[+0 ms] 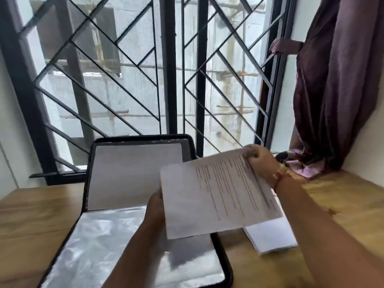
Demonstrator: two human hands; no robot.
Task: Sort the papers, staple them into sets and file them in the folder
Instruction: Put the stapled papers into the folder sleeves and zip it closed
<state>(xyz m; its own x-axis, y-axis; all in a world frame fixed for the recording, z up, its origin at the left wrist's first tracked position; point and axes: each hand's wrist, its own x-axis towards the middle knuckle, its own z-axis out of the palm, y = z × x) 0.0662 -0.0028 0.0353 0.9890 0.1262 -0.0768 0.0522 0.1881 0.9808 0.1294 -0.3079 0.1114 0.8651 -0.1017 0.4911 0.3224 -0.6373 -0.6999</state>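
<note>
Pinching opposite edges of the printed paper set point(218, 196), the left grip point(154, 205) and right grip point(260, 161) held it over the open folder point(87, 179). Limp sheets could have snagged its plastic sleeve point(108, 246) and creased.

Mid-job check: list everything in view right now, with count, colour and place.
folder: 1, black with clear sleeves, open on the table, left of centre
sheet: 1, white, in the folder's far half
printed set: 1, white with dark text, held over the folder's right edge
stack: 1, white, flat on the table right of the folder, partly under the printed set
table: 1, light wood, across the bottom
grille: 1, black, over the window behind
curtain: 1, purple, far right
wristband: 1, red and gold, right wrist
left hand: 1, grips the printed set's left edge
right hand: 1, pinches the printed set's far right corner
</note>
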